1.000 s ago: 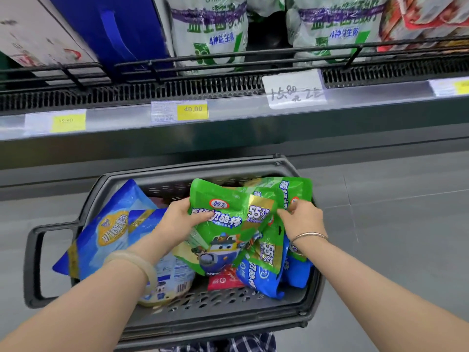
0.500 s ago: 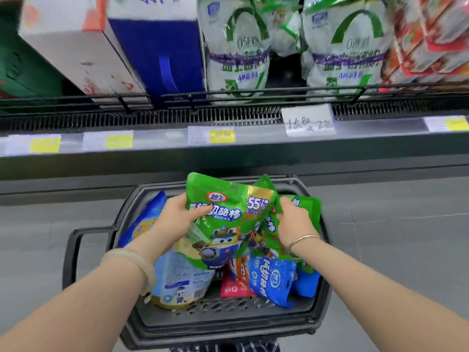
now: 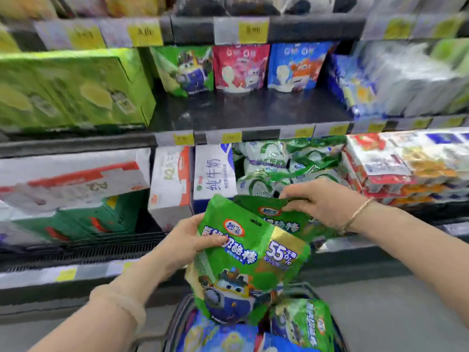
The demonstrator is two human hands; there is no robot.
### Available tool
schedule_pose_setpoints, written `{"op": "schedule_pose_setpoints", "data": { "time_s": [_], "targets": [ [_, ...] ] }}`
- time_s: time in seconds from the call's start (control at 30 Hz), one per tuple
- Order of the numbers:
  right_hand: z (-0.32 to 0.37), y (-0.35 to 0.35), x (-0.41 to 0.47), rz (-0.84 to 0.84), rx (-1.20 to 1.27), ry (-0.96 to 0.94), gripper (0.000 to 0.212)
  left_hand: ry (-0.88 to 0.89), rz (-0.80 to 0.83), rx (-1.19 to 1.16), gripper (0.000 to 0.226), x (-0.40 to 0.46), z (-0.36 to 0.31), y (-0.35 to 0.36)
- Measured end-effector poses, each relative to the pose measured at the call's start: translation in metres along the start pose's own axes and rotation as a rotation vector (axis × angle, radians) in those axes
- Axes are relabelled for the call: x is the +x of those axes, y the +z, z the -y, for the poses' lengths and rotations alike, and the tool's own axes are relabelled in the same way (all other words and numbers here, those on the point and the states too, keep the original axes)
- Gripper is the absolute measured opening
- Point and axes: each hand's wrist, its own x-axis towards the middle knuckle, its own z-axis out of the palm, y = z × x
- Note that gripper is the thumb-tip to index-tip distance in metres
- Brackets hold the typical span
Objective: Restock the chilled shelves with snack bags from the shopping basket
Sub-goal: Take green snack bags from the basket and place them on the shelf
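My left hand grips the left edge of a green snack bag with a cartoon robot on it, held upright above the dark shopping basket. Behind it my right hand pinches the top of a second green snack bag. More bags lie in the basket, a green one and blue ones. On the upper chilled shelf stand a green bag, a pink bag and a blue bag of the same kind, with bare shelf in front.
Green cartons fill the upper shelf's left, white and blue packs its right. The lower shelf holds milk cartons, white-green pouches and stacked yoghurt packs. Price tags line the shelf edges.
Both hands have lifted the two green bags up out of the basket toward the shelves. My view has tilted up, so the upper shelf with matching bags now shows.
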Motion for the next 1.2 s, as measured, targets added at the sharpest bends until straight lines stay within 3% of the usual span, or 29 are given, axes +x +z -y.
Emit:
{"op": "schedule_pose_setpoints", "data": {
  "time_s": [0.13,0.2,0.37,0.57,0.63,0.77,0.87,1.0,1.13,1.2],
  "targets": [
    [0.051,-0.081,0.009,-0.181,0.027,-0.206,0.015,0.111,0.036,0.018,0.031,-0.015,-0.079,-0.016],
    [0.074,-0.112,0.013,-0.224,0.009,-0.259,0.013,0.184,0.022,0.038,0.022,-0.022,-0.112,-0.024],
    [0.111,-0.144,0.024,-0.415,0.063,-0.247,0.007,0.328,-0.133,-0.055,0.014,-0.037,-0.163,-0.043],
    [0.116,-0.125,0.044,-0.671,0.686,-0.019,0.043,0.468,-0.269,-0.254,0.010,-0.045,-0.177,-0.078],
    [0.112,-0.106,0.050,-0.585,0.893,0.064,0.052,0.494,-0.309,-0.305,0.013,-0.044,-0.179,-0.089],
    [0.107,-0.069,0.077,-0.266,1.061,0.126,0.059,0.498,-0.320,-0.370,0.011,-0.034,-0.178,-0.099],
    [0.094,-0.059,0.105,-0.235,1.095,0.167,0.053,0.479,-0.285,-0.344,0.014,-0.021,-0.172,-0.096],
    [0.069,-0.041,0.135,-0.169,1.015,0.044,0.018,0.418,-0.295,-0.400,0.021,0.005,-0.155,-0.086],
    [0.034,-0.027,0.164,-0.165,1.015,-0.003,0.007,0.388,-0.429,-0.408,0.018,0.038,-0.143,-0.075],
    [0.013,-0.028,0.178,-0.098,0.997,0.000,0.019,0.377,-0.481,-0.384,0.013,0.053,-0.137,-0.066]
  ]
}}
